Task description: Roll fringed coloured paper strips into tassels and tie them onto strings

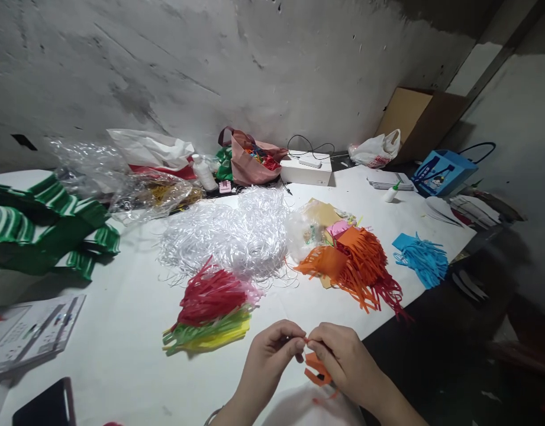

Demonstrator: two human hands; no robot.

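My left hand point(272, 358) and my right hand point(343, 361) meet over the front edge of the table, fingertips close together in a pinch. Between them is one end of an orange fringed piece point(315, 368), whose cut strips dangle below my right hand. A thin thread may run up from the left fingertips, but it is too fine to be sure. Beyond my left hand lie bundles of fringe: red point(212, 296), green point(210, 325) and yellow point(221, 338). An orange fringe pile point(361, 254) is ahead on the right.
A tangled heap of shiny white string point(236, 234) spreads mid-table. Blue fringe point(421, 257) lies near the right edge. Behind are a pink bag point(250, 163), white box point(305, 171), glue bottle point(391, 193) and blue bag point(445, 171). Green-and-white stacks point(50, 222) and a phone point(45, 405) are left.
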